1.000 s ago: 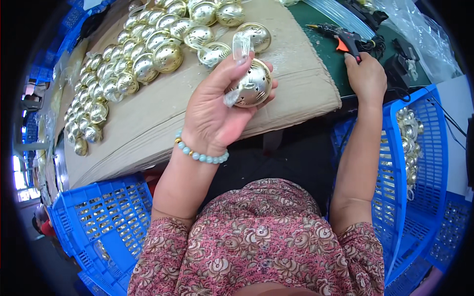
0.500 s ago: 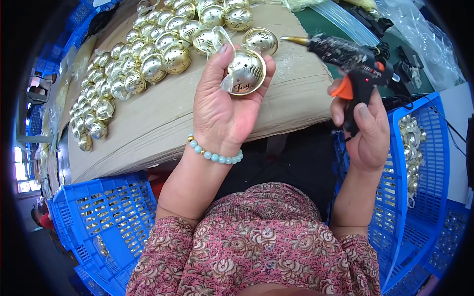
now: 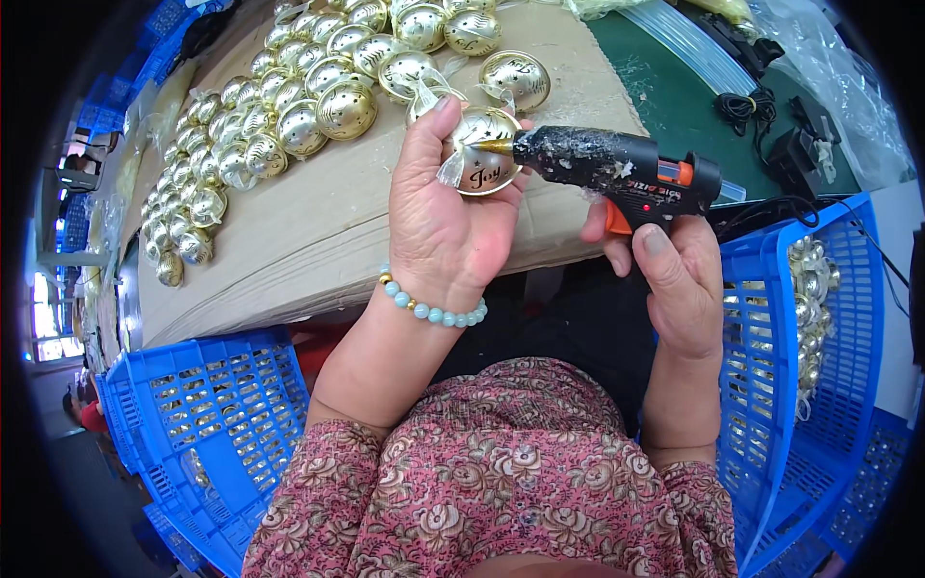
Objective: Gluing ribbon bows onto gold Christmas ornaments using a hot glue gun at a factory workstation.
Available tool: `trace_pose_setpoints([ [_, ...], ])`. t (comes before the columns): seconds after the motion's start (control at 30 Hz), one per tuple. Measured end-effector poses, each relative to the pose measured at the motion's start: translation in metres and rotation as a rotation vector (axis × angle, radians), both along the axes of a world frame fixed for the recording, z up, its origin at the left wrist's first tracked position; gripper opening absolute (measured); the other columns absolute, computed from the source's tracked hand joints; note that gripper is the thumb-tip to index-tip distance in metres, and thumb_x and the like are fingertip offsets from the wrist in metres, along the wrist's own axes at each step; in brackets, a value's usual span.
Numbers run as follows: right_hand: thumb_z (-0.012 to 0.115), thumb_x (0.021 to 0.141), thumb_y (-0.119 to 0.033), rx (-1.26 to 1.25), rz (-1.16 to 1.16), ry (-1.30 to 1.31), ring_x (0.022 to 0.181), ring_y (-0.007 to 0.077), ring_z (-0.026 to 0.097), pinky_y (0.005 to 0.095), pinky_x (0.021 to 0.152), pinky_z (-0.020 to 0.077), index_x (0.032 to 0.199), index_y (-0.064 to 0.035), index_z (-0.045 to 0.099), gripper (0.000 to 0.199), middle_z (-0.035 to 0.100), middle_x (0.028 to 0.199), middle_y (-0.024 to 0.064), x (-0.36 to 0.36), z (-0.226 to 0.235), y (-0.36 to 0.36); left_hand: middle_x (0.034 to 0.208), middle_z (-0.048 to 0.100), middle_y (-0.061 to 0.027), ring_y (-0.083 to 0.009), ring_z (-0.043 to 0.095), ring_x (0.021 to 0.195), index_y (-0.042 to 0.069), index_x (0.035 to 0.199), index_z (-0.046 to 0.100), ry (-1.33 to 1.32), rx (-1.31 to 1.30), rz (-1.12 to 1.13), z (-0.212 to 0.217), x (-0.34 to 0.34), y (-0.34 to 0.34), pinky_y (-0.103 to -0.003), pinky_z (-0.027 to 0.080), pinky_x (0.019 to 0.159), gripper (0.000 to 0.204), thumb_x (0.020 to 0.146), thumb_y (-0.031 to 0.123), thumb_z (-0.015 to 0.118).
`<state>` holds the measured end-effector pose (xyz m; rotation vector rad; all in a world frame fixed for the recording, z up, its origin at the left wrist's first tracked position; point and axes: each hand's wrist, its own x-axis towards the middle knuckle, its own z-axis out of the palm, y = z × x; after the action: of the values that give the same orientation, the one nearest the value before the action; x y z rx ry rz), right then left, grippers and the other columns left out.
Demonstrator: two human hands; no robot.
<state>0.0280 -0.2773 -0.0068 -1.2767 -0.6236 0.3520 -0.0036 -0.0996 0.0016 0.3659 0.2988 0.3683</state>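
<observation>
My left hand (image 3: 448,217) is closed round a round gold bell ornament (image 3: 489,173) with cut-out shapes and dark lettering. A sheer whitish ribbon (image 3: 451,171) lies at the ornament's left side, near my thumb. In my right hand (image 3: 679,279) is a black hot glue gun (image 3: 593,159) with an orange trigger, its body flecked with dried glue. The gun's brass nozzle (image 3: 493,145) points left and meets the ornament's upper face by the ribbon; whether glue comes out is too small to tell.
Many similar gold bell ornaments (image 3: 347,111) lie across the cardboard-covered table (image 3: 318,241). One blue plastic crate (image 3: 145,385) stands at lower left, another blue crate (image 3: 848,289) at right, with ornaments inside. Clear glue sticks (image 3: 689,48) and a coiled black cord (image 3: 747,108) lie on the green surface.
My right hand has brought the glue gun left and down, so its nozzle now reaches the ornament. My left hand still holds the ornament, shifted slightly right.
</observation>
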Motion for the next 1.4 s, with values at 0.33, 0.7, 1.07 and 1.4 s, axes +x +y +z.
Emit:
trace_pose_setpoints([
  [0.33,0.05,0.095,-0.026,0.045,-0.008,0.059,0.06,0.0079,0.043,0.0208,0.055,0.0357,0.123,0.0036,0.045,0.041,0.054,0.078,0.0057,0.003,-0.003,0.002,0.092,0.063,-0.0036,-0.0199,0.061,0.087,0.012,0.102,0.054,0.032,0.055,0.007,-0.004,-0.001,-0.001,-0.04,0.047,0.082,0.021,0.087,0.023,0.063],
  [0.7,0.047,0.096,-0.027,-0.382,-0.356,-0.154,0.057,0.0071,0.048,0.0204,0.052,0.0383,0.107,0.004,0.059,0.035,0.063,0.084,0.0066,0.057,0.001,-0.021,0.1,0.061,-0.0168,-0.0288,0.06,0.092,0.003,0.107,0.055,-0.023,0.069,-0.123,-0.013,-0.003,0.011,-0.041,0.052,0.083,0.024,0.09,0.02,0.058],
  [1.07,0.059,0.081,-0.028,-1.016,-0.625,-1.161,0.083,0.0332,0.06,0.0393,0.072,0.0493,0.086,-0.0073,0.071,0.024,0.067,0.082,0.0127,0.179,0.034,0.066,0.106,0.06,-0.0155,-0.0263,0.062,0.094,0.005,0.111,0.053,-0.056,0.047,-0.231,-0.026,-0.008,0.02,-0.041,0.051,0.086,0.024,0.091,0.019,0.055],
  [1.4,0.059,0.08,-0.029,-1.016,-0.567,-0.941,0.076,0.0319,0.062,0.0392,0.073,0.0499,0.091,-0.0082,0.07,0.026,0.068,0.081,0.0105,0.232,0.033,0.101,0.106,0.06,-0.0158,-0.028,0.061,0.096,0.006,0.111,0.053,-0.135,-0.022,-0.265,-0.032,-0.016,0.028,-0.041,0.051,0.087,0.026,0.09,0.021,0.058],
])
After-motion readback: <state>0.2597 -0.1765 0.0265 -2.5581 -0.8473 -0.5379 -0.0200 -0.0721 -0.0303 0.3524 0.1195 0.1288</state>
